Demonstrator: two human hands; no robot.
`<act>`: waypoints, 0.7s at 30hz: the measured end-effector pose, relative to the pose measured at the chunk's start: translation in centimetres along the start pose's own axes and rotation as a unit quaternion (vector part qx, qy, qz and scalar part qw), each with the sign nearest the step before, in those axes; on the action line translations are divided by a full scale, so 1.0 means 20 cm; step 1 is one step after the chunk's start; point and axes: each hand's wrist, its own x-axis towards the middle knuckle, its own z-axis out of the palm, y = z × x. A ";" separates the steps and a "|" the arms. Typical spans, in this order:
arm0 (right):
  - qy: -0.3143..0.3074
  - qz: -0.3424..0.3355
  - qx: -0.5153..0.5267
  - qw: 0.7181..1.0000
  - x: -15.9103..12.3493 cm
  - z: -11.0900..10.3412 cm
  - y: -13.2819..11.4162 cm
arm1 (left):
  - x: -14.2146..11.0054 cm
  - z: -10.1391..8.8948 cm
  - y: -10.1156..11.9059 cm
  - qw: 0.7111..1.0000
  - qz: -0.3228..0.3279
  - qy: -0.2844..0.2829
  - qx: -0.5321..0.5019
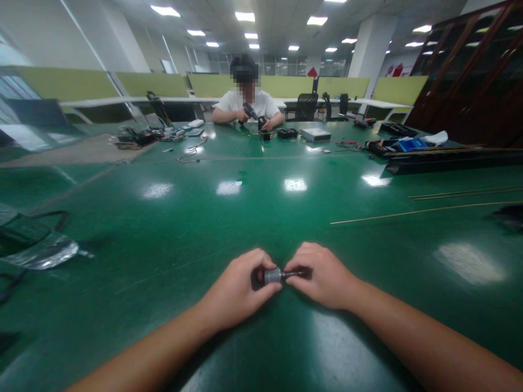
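Close in front of me, a small grey metal cylinder [272, 276] with a thin dark shaft [297, 273] lies level between my hands, just over the green tabletop. My left hand [241, 288] is closed round the cylinder, thumb below and fingers above. The shaft sticks out to the right, where my right hand [322, 275] pinches it between thumb and fingertips. Part of the cylinder's left end is hidden in my left palm. Whether the shaft and cylinder are one piece I cannot tell.
Across the green table [261, 207] a person [247, 100] holds a dark power drill [250, 111] over small black parts. Thin brass-coloured rods [379, 216] lie at right, near a long black strip [449, 162]. A clear plastic bag [44, 250] sits at left.
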 end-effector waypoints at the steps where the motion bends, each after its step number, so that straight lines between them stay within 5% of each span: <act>1: 0.000 0.002 0.000 1.000 0.00 0.00 0.00 | 0.00 0.00 0.00 1.000 0.001 0.001 0.001; 21: -0.002 0.008 0.000 1.000 -0.01 -0.03 -0.01 | -0.01 -0.01 0.00 1.000 -0.002 -0.001 0.013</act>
